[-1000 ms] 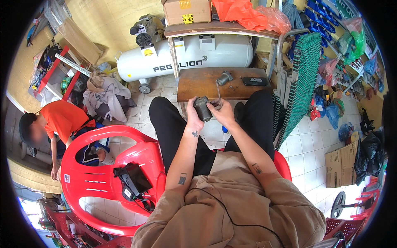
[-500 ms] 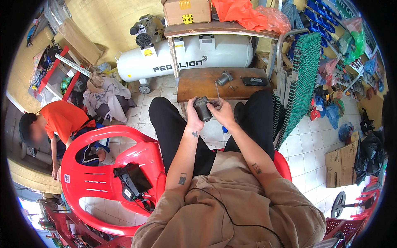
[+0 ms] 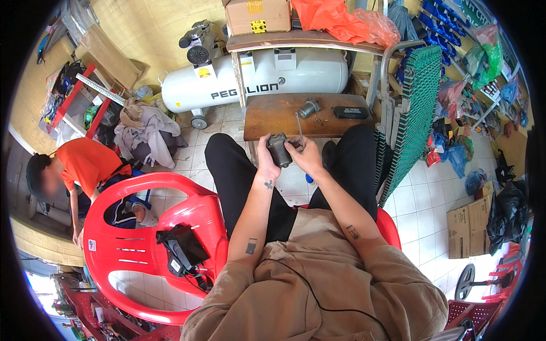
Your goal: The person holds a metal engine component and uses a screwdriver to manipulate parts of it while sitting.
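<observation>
My left hand (image 3: 264, 156) is closed round a dark grey cylindrical metal part (image 3: 279, 151), held above the gap between my knees. My right hand (image 3: 309, 157) is closed on a thin metal rod (image 3: 299, 126) that points up from the fingers; its lower end is hidden by them. The right fingertips meet the cylinder's right side. Just beyond my hands stands a low brown wooden bench (image 3: 267, 116). On it lie a second grey cylindrical metal part (image 3: 310, 108), a few small screws (image 3: 319, 121) and a black oblong case (image 3: 351, 112).
A white air compressor tank (image 3: 199, 91) lies behind the bench. To my right leans a folded green woven chair (image 3: 412, 113). At my left, a red plastic chair (image 3: 145, 182) bears a black device (image 3: 186, 245). Beyond it a person in orange (image 3: 91, 165) bends down.
</observation>
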A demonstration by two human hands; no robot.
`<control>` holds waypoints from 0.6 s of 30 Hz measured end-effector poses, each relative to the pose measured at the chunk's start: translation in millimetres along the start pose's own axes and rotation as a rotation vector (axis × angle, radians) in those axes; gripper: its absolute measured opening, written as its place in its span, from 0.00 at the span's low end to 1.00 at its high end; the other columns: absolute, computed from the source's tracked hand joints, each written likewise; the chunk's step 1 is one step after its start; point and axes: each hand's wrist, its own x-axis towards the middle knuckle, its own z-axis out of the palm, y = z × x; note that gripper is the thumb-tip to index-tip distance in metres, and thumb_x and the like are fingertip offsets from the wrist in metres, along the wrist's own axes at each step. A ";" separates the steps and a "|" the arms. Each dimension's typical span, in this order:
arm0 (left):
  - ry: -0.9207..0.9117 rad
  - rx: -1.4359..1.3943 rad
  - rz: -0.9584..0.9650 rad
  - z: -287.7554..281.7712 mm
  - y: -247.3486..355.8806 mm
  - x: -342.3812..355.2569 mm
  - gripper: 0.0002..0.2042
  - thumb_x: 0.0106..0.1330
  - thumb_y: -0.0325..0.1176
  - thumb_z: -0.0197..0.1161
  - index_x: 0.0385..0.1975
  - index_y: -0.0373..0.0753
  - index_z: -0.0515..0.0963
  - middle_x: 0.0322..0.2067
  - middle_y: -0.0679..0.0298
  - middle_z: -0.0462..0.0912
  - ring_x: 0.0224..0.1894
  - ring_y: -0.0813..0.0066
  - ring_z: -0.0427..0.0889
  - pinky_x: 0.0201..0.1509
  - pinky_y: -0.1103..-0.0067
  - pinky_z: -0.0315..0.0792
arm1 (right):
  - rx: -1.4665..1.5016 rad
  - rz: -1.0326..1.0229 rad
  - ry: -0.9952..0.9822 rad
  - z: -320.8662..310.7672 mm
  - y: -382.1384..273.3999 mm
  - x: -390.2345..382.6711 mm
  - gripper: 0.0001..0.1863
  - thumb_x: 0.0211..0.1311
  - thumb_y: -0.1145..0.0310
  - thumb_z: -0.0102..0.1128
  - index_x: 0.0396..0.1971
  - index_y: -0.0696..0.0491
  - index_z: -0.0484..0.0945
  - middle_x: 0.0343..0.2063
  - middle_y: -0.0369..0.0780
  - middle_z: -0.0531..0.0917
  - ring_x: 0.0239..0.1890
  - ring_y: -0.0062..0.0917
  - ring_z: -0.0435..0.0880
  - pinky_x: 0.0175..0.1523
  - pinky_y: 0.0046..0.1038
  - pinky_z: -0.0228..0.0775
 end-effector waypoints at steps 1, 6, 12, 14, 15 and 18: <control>0.013 0.003 0.005 3.0 -0.2 -1.7 0.18 0.67 0.51 0.52 0.38 0.43 0.80 0.34 0.65 0.85 0.36 0.69 0.83 0.42 0.72 0.77 | 0.002 0.000 0.000 0.4 1.3 0.2 0.18 0.62 0.59 0.66 0.39 0.61 0.84 0.32 0.44 0.86 0.35 0.28 0.84 0.42 0.29 0.74; 0.013 0.016 0.013 8.3 -0.6 -5.4 0.18 0.65 0.52 0.54 0.35 0.45 0.82 0.30 0.68 0.84 0.30 0.73 0.81 0.35 0.75 0.74 | 0.004 0.000 -0.002 1.6 8.9 2.9 0.18 0.62 0.58 0.66 0.38 0.61 0.83 0.31 0.43 0.86 0.34 0.28 0.85 0.41 0.30 0.74; -0.006 -0.004 0.013 0.0 0.4 -1.4 0.18 0.68 0.50 0.52 0.39 0.41 0.80 0.36 0.64 0.85 0.39 0.68 0.84 0.47 0.70 0.78 | -0.009 0.017 0.012 -0.4 -5.8 -1.8 0.18 0.62 0.58 0.66 0.38 0.61 0.84 0.30 0.44 0.86 0.33 0.29 0.85 0.41 0.31 0.74; -0.012 -0.005 0.014 2.9 0.2 -2.7 0.18 0.67 0.50 0.52 0.39 0.41 0.80 0.36 0.64 0.85 0.39 0.68 0.84 0.46 0.71 0.78 | -0.010 0.005 0.013 0.4 0.3 -0.1 0.18 0.62 0.58 0.66 0.39 0.61 0.84 0.30 0.44 0.86 0.34 0.29 0.85 0.41 0.31 0.74; -0.014 -0.005 0.014 4.4 0.1 -3.4 0.18 0.67 0.50 0.52 0.39 0.41 0.80 0.36 0.64 0.85 0.39 0.68 0.84 0.46 0.71 0.78 | -0.011 -0.001 0.013 0.6 3.4 0.7 0.18 0.62 0.58 0.65 0.39 0.61 0.84 0.30 0.44 0.86 0.34 0.30 0.85 0.42 0.31 0.75; 0.014 0.007 0.019 7.1 -0.1 -5.8 0.18 0.66 0.52 0.53 0.35 0.44 0.81 0.31 0.67 0.85 0.32 0.72 0.82 0.38 0.74 0.76 | -0.016 -0.002 0.007 0.9 3.2 1.0 0.18 0.61 0.59 0.66 0.38 0.61 0.84 0.30 0.44 0.86 0.34 0.30 0.85 0.42 0.31 0.75</control>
